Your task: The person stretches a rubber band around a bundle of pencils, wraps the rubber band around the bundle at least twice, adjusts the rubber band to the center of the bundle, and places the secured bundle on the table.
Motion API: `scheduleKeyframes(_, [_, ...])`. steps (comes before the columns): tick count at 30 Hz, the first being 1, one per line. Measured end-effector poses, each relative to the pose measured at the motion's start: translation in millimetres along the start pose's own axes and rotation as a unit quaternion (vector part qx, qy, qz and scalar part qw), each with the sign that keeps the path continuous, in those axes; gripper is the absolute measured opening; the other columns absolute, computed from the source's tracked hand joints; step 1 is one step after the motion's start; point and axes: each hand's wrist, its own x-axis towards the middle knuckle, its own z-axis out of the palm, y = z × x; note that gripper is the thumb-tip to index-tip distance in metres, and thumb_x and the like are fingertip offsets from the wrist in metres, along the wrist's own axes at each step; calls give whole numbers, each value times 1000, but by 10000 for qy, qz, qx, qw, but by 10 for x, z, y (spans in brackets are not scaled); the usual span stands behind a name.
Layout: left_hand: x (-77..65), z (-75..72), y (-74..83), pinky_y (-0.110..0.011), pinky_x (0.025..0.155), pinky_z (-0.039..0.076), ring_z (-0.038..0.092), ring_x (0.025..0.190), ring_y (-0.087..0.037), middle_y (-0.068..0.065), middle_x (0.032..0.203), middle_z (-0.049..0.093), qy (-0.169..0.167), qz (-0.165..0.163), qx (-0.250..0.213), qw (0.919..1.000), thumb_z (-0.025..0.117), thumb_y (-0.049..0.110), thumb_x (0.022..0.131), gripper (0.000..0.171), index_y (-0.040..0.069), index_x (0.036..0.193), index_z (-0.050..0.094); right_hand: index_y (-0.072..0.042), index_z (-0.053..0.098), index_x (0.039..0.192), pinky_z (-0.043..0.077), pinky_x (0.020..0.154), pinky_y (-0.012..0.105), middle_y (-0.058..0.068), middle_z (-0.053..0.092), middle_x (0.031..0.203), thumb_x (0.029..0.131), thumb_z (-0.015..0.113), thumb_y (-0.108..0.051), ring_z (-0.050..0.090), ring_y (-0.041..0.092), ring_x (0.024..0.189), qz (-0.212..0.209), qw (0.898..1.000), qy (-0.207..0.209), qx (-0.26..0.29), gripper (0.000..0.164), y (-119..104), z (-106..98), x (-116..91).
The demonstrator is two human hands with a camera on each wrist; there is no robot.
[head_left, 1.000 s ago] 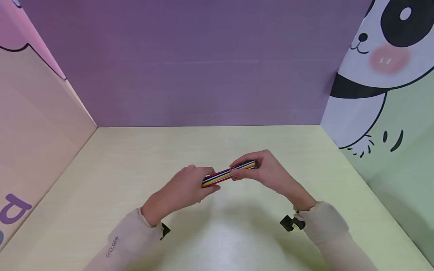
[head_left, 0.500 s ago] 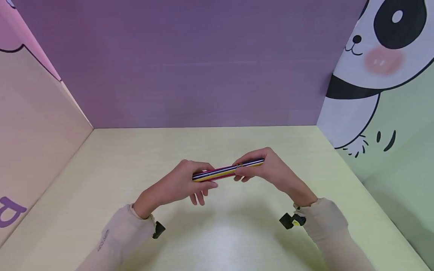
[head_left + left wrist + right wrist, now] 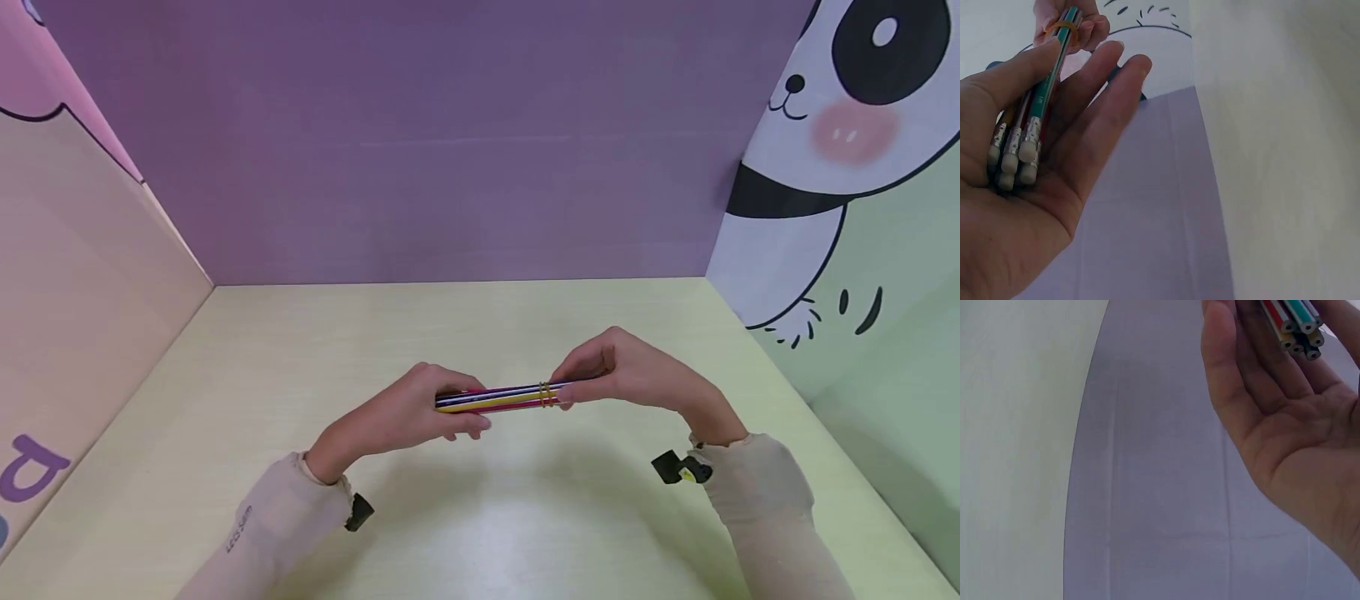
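Observation:
A bundle of several striped pencils (image 3: 495, 402) is held nearly level above the table, between both hands. My left hand (image 3: 412, 412) grips the left end, where the left wrist view shows white erasers in metal ferrules (image 3: 1029, 150) against the palm. The right hand (image 3: 630, 371) pinches the other end between thumb and fingers. In the right wrist view the flat, unsharpened pencil ends (image 3: 1300, 331) point toward that palm. A yellowish rubber band (image 3: 546, 394) circles the bundle just beside the right fingertips.
Below the hands lies a pale wooden table (image 3: 480, 533). A purple panel (image 3: 465, 150) stands behind it, a beige panel (image 3: 82, 275) on the left, and a green panel with a panda drawing (image 3: 892, 375) on the right. Small black devices sit at both wrists.
The right hand has slid rightward along the pencils toward their end, and the rubber band now shows more fully. The bundle has turned from slanted to nearly level.

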Motion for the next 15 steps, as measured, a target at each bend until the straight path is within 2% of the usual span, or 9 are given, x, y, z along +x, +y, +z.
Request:
scheduleKeyframes(2, [6, 16, -29, -42, 62, 61, 72, 78, -23, -5, 88, 74, -182, -119, -389, 9990, 74, 18, 91, 13, 14, 103, 72, -12, 76, 102, 53, 66, 29, 9, 74, 88, 91, 74, -17, 66, 21, 75, 3, 9997, -244, 9, 13, 24, 12, 20])
scheduleKeyframes(6, [20, 31, -90, -49, 55, 59, 75, 79, -32, -13, 96, 73, -576, -386, -1125, 9912, 72, 17, 93, 12, 11, 103, 71, -12, 76, 100, 45, 56, 22, 11, 73, 85, 90, 74, -16, 59, 18, 66, 28, 9990, -451, -58, 11, 75, 73, 77])
scheduleKeyframes(11, [44, 62, -153, -49, 52, 58, 74, 74, -35, -20, 97, 72, -910, -504, -1453, 9839, 70, 16, 94, 12, 8, 103, 71, -15, 77, 99, 43, 54, 22, 10, 74, 85, 89, 75, -18, 61, 21, 66, 158, 9981, -549, -210, 10, 114, 178, 128])
scheduleKeyframes(15, [82, 139, -165, -48, 52, 58, 74, 72, -36, -25, 96, 71, -1180, -462, -1506, 9804, 70, 16, 94, 13, 4, 99, 69, -14, 77, 99, 51, 60, 25, 3, 75, 84, 89, 75, -19, 69, 27, 72, 73, 9963, -766, -373, 11, 98, 313, 191])
